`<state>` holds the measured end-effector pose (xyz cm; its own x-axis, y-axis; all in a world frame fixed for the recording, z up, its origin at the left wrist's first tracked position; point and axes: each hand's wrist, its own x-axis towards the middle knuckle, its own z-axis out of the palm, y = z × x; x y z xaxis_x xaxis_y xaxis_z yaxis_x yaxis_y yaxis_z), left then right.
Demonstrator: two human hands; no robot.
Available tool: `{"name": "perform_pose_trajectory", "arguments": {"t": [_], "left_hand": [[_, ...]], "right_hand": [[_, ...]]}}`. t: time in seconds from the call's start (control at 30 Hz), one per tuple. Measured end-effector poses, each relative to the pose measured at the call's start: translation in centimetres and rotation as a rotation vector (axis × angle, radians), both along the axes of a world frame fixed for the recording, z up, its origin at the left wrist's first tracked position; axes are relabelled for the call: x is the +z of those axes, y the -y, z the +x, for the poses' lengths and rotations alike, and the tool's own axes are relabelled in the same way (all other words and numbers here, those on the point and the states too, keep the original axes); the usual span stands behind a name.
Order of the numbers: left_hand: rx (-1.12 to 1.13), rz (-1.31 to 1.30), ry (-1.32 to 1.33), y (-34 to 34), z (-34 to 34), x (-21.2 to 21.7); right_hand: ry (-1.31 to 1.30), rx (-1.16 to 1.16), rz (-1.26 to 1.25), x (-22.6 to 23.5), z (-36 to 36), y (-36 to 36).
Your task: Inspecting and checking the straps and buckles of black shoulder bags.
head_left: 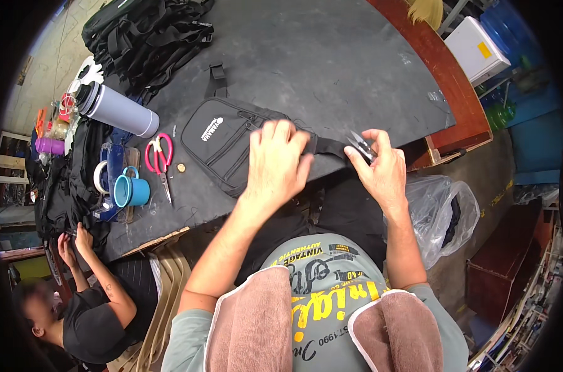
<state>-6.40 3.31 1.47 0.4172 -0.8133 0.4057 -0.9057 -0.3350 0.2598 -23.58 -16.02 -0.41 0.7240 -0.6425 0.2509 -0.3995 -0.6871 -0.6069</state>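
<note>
A black shoulder bag with zipped pockets and white print lies on the dark table in front of me. My left hand is over the bag's right end, back upward, thumb apart from the other fingers; slight motion blur softens its fingertips. From the bag's right side a black strap runs toward my right hand. That hand is closed round small thread snips, their pointed blades directed up and left, close to the strap. Left of the bag lie red-handled scissors.
A grey-lilac bottle, a blue mug and a tape roll stand at the left. Black bags are piled at the far left. A co-worker sits lower left. A clear plastic bag hangs at the right.
</note>
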Motion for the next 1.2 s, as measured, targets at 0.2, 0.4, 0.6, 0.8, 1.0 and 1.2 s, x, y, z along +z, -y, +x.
{"name": "perform_pose_trajectory", "arguments": {"t": [0.2, 0.4, 0.6, 0.8, 1.0, 1.2], "left_hand": [[-0.166, 0.117, -0.085, 4.2, 6.3, -0.6], [-0.207, 0.071, -0.269, 3.4, 6.6, -0.8], [-0.138, 0.005, -0.334, 2.3, 5.9, 0.0], [-0.158, 0.164, -0.133, 4.1, 5.6, -0.8], [-0.210, 0.036, -0.359, 3.7, 6.1, -1.5], [-0.272, 0.008, -0.431, 3.5, 6.9, -1.8]], "right_hand": [[0.125, 0.114, 0.015, 0.1, 1.5, -1.7], [0.206, 0.197, -0.112, -2.2, 2.6, -1.7], [0.164, 0.193, -0.033, -2.9, 2.2, -1.2], [0.234, 0.090, 0.458, -1.1, 1.5, -0.8], [0.214, 0.154, 0.104, -0.3, 1.8, 0.8], [0.090, 0.298, 0.042, 0.6, 2.7, 1.2]]}}
